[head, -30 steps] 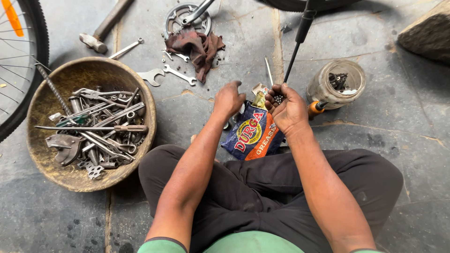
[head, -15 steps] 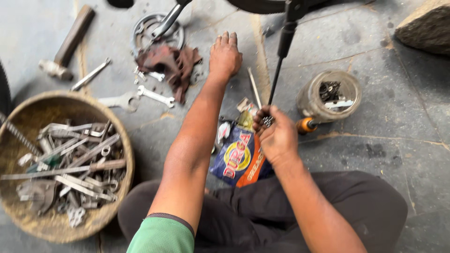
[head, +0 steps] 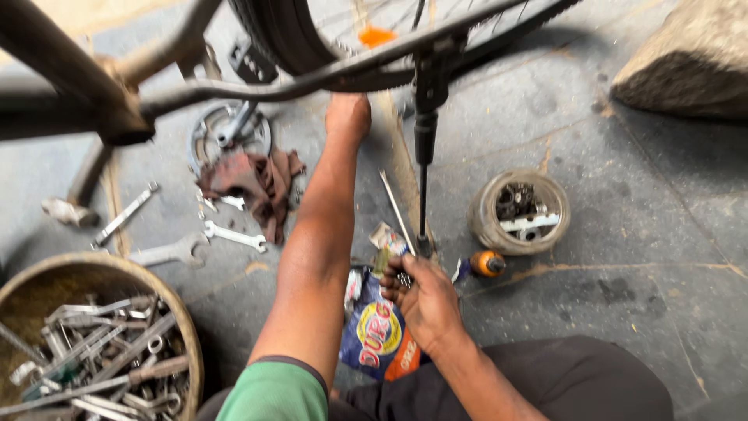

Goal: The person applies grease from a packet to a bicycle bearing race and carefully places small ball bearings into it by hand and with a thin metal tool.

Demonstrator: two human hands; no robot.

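My left hand (head: 347,117) is stretched far forward, reaching up to the bicycle frame tube (head: 312,78) beside the black tyre (head: 273,31); its fingers are hidden behind the tube. My right hand (head: 425,300) stays low over a blue and orange plastic packet (head: 374,335), cupped around small dark metal parts. A black kickstand (head: 425,156) stands on the floor just beyond it, with a thin metal rod (head: 396,206) lying alongside.
A round basket (head: 101,269) of spanners and tools sits at lower left. Loose spanners (head: 234,234), a hammer (head: 74,206), a dirty brown rag (head: 257,183) and a chainring (head: 230,132) lie on the stone floor. A jar (head: 518,210) of small parts and an orange-handled tool (head: 487,263) are right; a big stone (head: 686,62) far right.
My left hand has left the packet and reached forward past the rag up to the bicycle frame. The view has tilted up, bringing the frame and wheel in. My right hand has stayed over the packet.
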